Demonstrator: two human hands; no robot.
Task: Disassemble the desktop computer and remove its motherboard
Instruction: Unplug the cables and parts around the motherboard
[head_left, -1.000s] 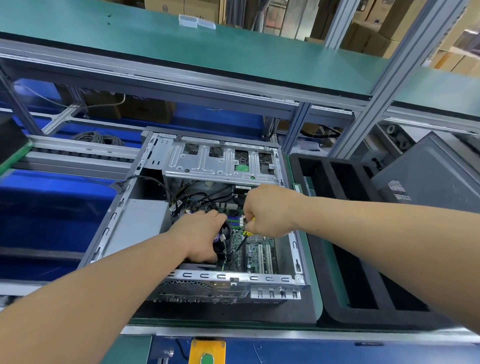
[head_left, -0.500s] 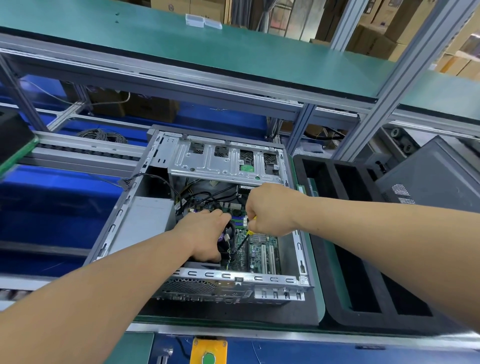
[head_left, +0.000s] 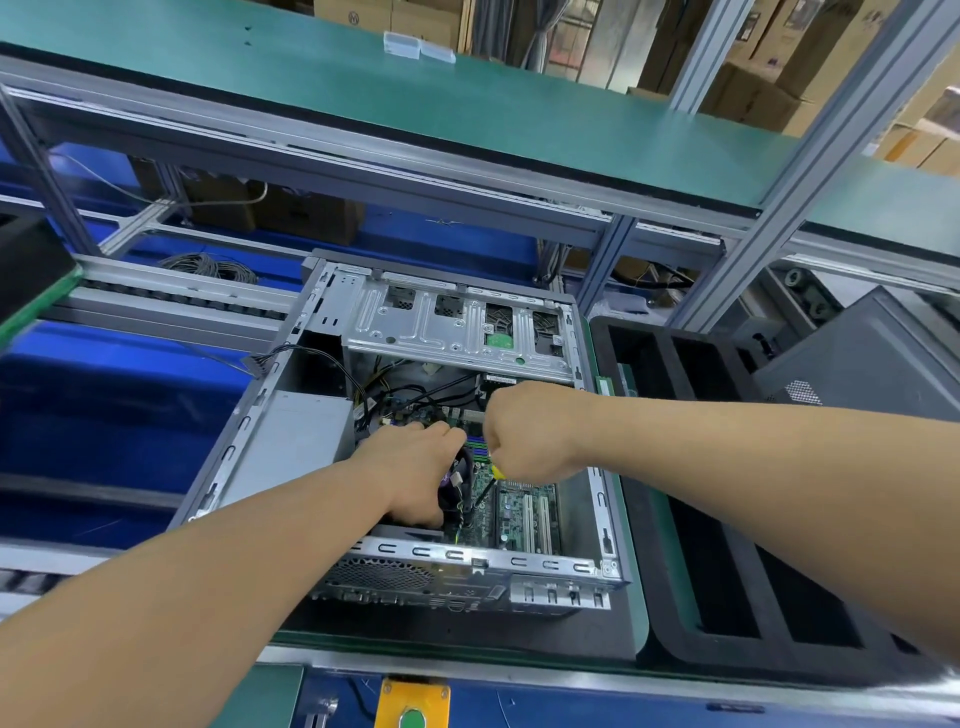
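Silver case (head_left: 467, 332) holds a green board (head_left: 524, 512); the screwdriver (head_left: 497, 472) is yellow, the shelf (head_left: 467, 114) teal, the tray (head_left: 727, 519) black.

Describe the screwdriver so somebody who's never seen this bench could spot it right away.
Find the open computer case lying mid-bench. Inside it, the right hand grips the screwdriver, its dark shaft angling down toward the green motherboard. Its yellow handle is the only yellow among the black cables.

Bright even overhead light, soft shadows, wide-angle edge bending, slight blur
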